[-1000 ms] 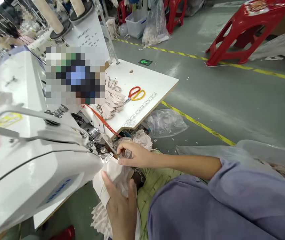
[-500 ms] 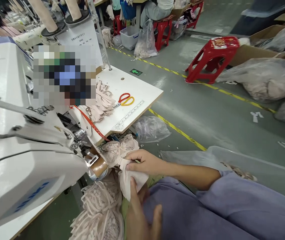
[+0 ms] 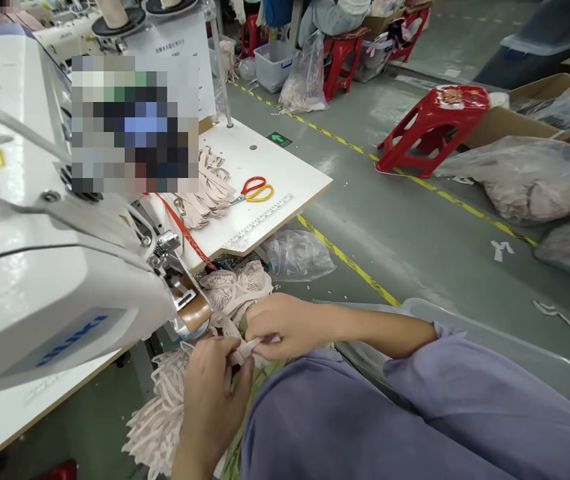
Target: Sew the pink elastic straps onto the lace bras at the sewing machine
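Observation:
A beige lace bra [image 3: 237,285] hangs beside the rounded brown work arm [image 3: 199,313] of a white sewing machine [image 3: 65,287]. My right hand [image 3: 285,325] is closed on a narrow part of the bra's band, fingers curled inward. Just to its left, my left hand [image 3: 212,383] pinches the same strip between thumb and fingers, so a short pale length runs between both hands. Some of the fabric is hidden behind my fingers. Below the machine, a bundle of similar beige lace pieces with straps [image 3: 157,407] lies left of my left hand.
On the white tabletop [image 3: 295,160] lie red-and-yellow scissors [image 3: 257,190], a ruler marking [image 3: 259,220] and a pile of beige strips [image 3: 209,190]. A clear plastic bin [image 3: 559,363] stands at my right. A red stool [image 3: 435,130] and filled plastic bags [image 3: 535,177] are across the floor.
My left hand has moved up and left, going from spread fingers to a pinch on the strip. My right hand has curled tighter. The wide pale panel is now gathered, and the view has shifted slightly.

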The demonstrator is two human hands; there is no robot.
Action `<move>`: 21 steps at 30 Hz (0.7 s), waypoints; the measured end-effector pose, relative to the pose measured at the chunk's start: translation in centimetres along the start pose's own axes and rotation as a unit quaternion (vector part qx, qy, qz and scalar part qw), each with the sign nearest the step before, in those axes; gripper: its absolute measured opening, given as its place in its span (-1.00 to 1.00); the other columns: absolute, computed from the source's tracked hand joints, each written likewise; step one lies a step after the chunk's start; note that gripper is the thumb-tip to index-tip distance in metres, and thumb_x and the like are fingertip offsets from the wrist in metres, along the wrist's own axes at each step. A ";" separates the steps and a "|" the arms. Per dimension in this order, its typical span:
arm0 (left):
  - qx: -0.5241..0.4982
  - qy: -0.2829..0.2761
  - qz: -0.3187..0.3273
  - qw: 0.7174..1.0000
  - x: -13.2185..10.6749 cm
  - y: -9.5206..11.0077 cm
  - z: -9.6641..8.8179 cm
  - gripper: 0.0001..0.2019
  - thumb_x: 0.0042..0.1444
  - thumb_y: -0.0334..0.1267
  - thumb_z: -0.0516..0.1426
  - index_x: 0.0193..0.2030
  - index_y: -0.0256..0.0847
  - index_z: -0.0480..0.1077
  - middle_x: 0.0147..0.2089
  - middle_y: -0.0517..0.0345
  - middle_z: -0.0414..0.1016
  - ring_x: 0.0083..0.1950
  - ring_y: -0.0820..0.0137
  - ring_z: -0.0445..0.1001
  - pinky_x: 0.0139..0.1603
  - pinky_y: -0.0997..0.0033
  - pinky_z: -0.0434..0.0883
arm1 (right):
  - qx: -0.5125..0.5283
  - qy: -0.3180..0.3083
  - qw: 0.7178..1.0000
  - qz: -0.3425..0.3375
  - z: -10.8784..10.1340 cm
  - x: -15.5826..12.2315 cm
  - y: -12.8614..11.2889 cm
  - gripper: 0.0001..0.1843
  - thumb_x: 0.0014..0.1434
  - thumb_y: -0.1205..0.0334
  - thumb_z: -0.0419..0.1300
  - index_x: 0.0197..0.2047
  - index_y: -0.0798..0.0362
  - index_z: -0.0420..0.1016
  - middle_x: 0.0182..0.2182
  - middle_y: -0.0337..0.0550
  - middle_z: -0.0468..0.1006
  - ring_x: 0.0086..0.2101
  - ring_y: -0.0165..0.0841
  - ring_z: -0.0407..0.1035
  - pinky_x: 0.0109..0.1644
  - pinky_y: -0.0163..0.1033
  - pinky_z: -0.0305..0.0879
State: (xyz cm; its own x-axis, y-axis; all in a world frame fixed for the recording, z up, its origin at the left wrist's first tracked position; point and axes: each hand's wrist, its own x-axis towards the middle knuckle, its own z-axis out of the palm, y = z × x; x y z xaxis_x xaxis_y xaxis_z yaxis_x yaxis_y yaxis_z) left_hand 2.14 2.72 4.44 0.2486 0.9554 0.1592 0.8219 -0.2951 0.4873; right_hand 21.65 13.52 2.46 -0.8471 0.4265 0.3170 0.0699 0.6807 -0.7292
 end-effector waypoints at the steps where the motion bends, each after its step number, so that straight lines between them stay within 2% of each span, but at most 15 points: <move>1: 0.026 0.028 0.034 0.999 -0.2 -0.4 0.1 -0.90 0.23 -0.35 0.14 -0.12 -0.16 0.35 -0.31 0.13 0.47 -0.27 0.35 0.47 -0.12 0.27 0.46 | -0.070 0.009 0.997 -0.031 0.1 0.0 0.1 -0.84 0.23 0.30 0.10 -0.37 0.04 0.47 -0.50 -0.23 0.41 -0.44 -0.39 0.25 -0.31 -0.27 0.14; 2: 0.054 0.062 0.071 0.994 -0.4 -0.8 0.3 -0.91 0.20 -0.41 0.16 -0.20 -0.16 0.34 -0.39 0.19 0.44 -0.32 0.37 0.44 -0.10 0.26 0.45 | -0.130 0.021 0.990 -0.057 0.3 0.1 0.3 -0.81 0.27 0.29 0.08 -0.36 0.03 0.47 -0.51 -0.22 0.41 -0.45 -0.38 0.24 -0.31 -0.24 0.13; 4: 0.107 0.130 0.140 0.976 -1.2 -1.3 0.6 -0.83 0.13 -0.52 0.20 -0.23 -0.18 0.35 -0.45 0.22 0.43 -0.33 0.39 0.43 -0.06 0.24 0.44 | -0.205 0.051 0.972 -0.105 0.7 0.0 0.6 -0.77 0.33 0.25 0.04 -0.34 0.01 0.47 -0.52 -0.21 0.39 -0.47 -0.36 0.21 -0.31 -0.21 0.12; 7: 0.146 0.180 0.181 0.956 -2.3 -1.5 0.9 -0.75 0.04 -0.58 0.26 -0.19 -0.22 0.39 -0.45 0.20 0.47 -0.31 0.39 0.46 -0.06 0.23 0.45 | -0.239 0.079 0.955 -0.158 1.1 -0.1 0.9 -0.76 0.34 0.24 0.04 -0.32 -0.01 0.47 -0.52 -0.22 0.39 -0.47 -0.37 0.22 -0.28 -0.20 0.17; 10: 0.146 0.195 0.184 0.952 -2.8 -1.4 0.9 -0.73 0.01 -0.59 0.28 -0.19 -0.24 0.42 -0.44 0.18 0.49 -0.29 0.40 0.48 -0.04 0.22 0.45 | -0.245 0.075 0.951 -0.174 1.3 -0.1 0.7 -0.76 0.36 0.22 0.04 -0.29 -0.03 0.49 -0.50 -0.21 0.42 -0.46 -0.37 0.25 -0.25 -0.20 0.21; 17: 0.133 0.203 0.188 0.952 -2.6 -1.4 0.6 -0.70 -0.05 -0.63 0.30 -0.19 -0.29 0.42 -0.45 0.17 0.49 -0.29 0.38 0.48 -0.05 0.21 0.44 | -0.223 0.059 0.961 -0.151 1.7 0.3 0.3 -0.72 0.37 0.17 0.02 -0.24 -0.06 0.55 -0.55 -0.22 0.41 -0.49 -0.37 0.24 -0.31 -0.20 0.20; 19: 0.111 0.197 0.172 0.959 -2.6 -1.6 0.6 -0.71 -0.01 -0.63 0.28 -0.19 -0.27 0.41 -0.45 0.19 0.47 -0.30 0.40 0.46 -0.04 0.22 0.44 | -0.195 0.054 0.969 -0.144 1.8 0.5 0.3 -0.73 0.37 0.18 0.03 -0.18 -0.05 0.57 -0.58 -0.24 0.39 -0.52 -0.38 0.22 -0.36 -0.21 0.13; 21: 0.067 0.203 0.125 0.969 -2.8 -1.8 1.2 -0.72 0.03 -0.60 0.26 -0.18 -0.23 0.39 -0.39 0.20 0.45 -0.25 0.40 0.47 0.03 0.17 0.44 | -0.138 0.039 0.983 -0.118 1.8 0.6 0.6 -0.74 0.37 0.19 0.04 -0.17 -0.03 0.57 -0.58 -0.24 0.40 -0.52 -0.40 0.22 -0.38 -0.22 0.10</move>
State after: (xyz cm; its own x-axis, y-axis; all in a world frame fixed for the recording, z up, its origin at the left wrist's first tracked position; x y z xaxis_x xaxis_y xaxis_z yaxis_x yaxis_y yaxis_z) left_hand 0.60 0.62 2.13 0.2493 0.7635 0.5957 0.8279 -0.4871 0.2779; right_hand 20.28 13.11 1.09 -0.8142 0.2744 0.5116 0.0252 0.8971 -0.4411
